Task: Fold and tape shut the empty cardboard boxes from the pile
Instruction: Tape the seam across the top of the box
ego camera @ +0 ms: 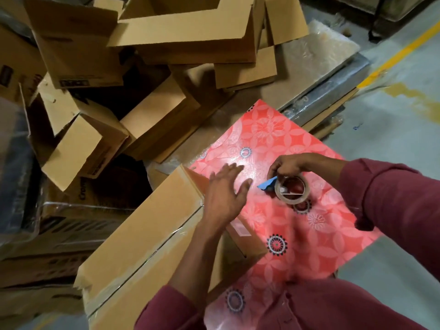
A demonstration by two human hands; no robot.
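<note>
- Nearest the camera, the closed box (142, 239) lies on its side across the patterned red sheet (316, 234), and clear tape already runs along its centre seam and over the near end.
- At the far end of this box, the left hand (223, 194) rests flat on the top edge with fingers spread and straight, gripping nothing. Press the palm down here so the tape end bonds over the corner.
- Just beside it, over the red sheet, the right hand (289, 166) grasps the tape roll (292, 189) from above, fingers curled round its rim; a blue tab (267, 184) projects from the roll toward the left hand.
- Motion blur hides whether a strip joins roll to box; it probably does not.
- Advice for the step: smooth the tape from seam to end flap, rub out bubbles, then check that both end corners are covered before setting the box aside.
- Beyond the sheet, the pile of open boxes (147, 67) waits unfolded, flaps loose, against a plastic-wrapped pallet (319, 58). Take the next box from the top of the pile.
</note>
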